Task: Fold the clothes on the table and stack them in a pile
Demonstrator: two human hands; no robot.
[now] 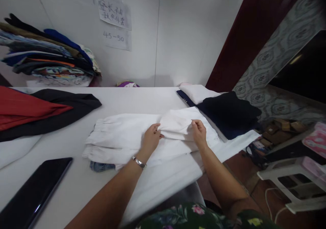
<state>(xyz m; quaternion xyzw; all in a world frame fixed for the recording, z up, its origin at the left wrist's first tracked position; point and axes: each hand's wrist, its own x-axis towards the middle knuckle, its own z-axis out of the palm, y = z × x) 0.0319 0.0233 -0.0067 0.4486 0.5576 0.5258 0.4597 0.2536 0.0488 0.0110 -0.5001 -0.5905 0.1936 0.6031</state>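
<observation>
A white garment (122,130) with gathered, elastic-looking edges at its left end lies flat on the table in front of me. My left hand (151,139) pinches the near left edge of a folded-over part of the white fabric (175,122). Fingers closed, my right hand (199,131) grips the same fabric at its right side. A watch or bracelet (139,162) is on my left wrist. From under the white garment pokes a bit of blue denim (102,166). More white cloth (165,185) hangs along the table's near edge.
Dark folded clothes (229,110) and a white folded piece (197,92) sit at the right. Red cloth (30,106) and black cloth (84,101) lie left, behind a phone-like black slab (35,191). A clothes stack (53,55) stands back left; a white stool (287,185) is right.
</observation>
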